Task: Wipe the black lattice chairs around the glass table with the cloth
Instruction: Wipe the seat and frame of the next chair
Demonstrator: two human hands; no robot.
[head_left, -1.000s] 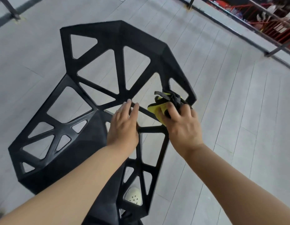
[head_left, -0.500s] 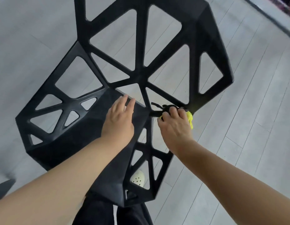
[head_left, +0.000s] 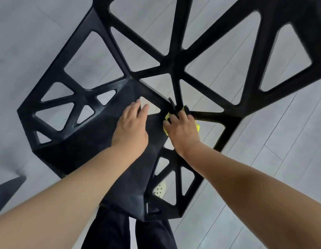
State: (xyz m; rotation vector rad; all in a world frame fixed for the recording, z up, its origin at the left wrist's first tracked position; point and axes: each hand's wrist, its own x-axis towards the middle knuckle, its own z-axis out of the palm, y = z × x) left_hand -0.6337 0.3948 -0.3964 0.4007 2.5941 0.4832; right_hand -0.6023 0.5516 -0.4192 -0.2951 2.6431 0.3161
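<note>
Directly below, black lattice chair [head_left: 176, 42], back struts fanning away from the seat junction. At that junction, yellow cloth [head_left: 197, 127] bunched and gripped in the curled right hand [head_left: 183, 128], the nearer to the struts; left hand [head_left: 131, 128] flat on the seat just beside, fingers straight. Likely next: outward along the central strut.

Chair [head_left: 303, 13] back: wide triangular gaps, open through to floor [head_left: 290, 150]. Struts [head_left: 138, 35] cross between them. Seat side: gaps small, solid panel [head_left: 84, 151] under left hand [head_left: 131, 126].
</note>
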